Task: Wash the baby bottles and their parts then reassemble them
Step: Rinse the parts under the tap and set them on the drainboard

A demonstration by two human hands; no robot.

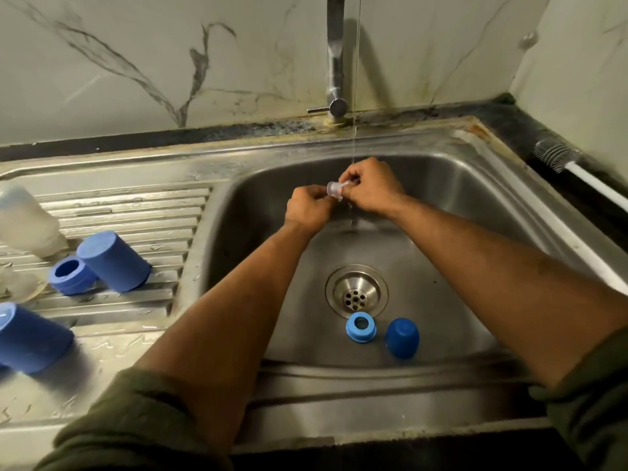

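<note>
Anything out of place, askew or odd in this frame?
Nothing alarming. A translucent baby bottle lies tipped over on the steel drainboard, and a blue ring collar and a blue dome cap lie loose in the sink basin beside the drain. Rust stains mark the sink's back rim.

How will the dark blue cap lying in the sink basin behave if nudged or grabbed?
The dark blue cap lies on its side and looks rounded, so it will probably roll, likely toward the drain. It looks like thin hollow plastic: probably light and stiff. A thin stream of water is running, so it may be wet and slippery.
</note>
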